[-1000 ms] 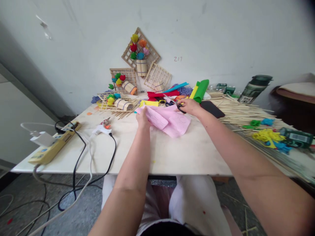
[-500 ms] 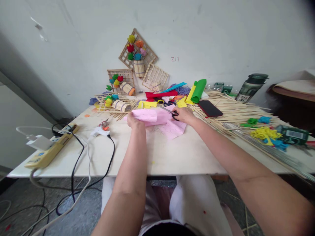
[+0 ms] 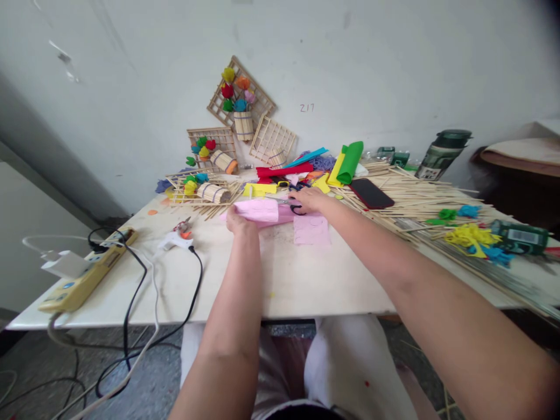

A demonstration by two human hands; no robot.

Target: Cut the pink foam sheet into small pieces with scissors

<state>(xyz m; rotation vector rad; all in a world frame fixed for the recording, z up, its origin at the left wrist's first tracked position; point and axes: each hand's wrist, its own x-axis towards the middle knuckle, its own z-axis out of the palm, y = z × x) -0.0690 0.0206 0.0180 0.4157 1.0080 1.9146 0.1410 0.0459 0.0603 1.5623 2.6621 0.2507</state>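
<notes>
My left hand (image 3: pixel 237 219) is closed on the left end of a pink sheet (image 3: pixel 258 210), which is partly rolled. My right hand (image 3: pixel 308 200) grips scissors (image 3: pixel 296 207) by their dark handles, the blades pointing left over the pink sheet. Below my right hand a squarish pink piece (image 3: pixel 311 230) with faint drawn outlines lies on the table (image 3: pixel 289 286). Whether the blades touch the sheet is too small to tell.
A glue gun (image 3: pixel 175 238) and a power strip (image 3: pixel 87 274) with cables are on the left. Stick grids with flowers (image 3: pixel 242 93) lean on the wall. Right are a phone (image 3: pixel 371 193), many sticks (image 3: pixel 420 195) and a dark bottle (image 3: pixel 444 154).
My right hand and the scissors have moved left. The pink piece at the right now lies flat and looks separate from the sheet. The view has shifted slightly.
</notes>
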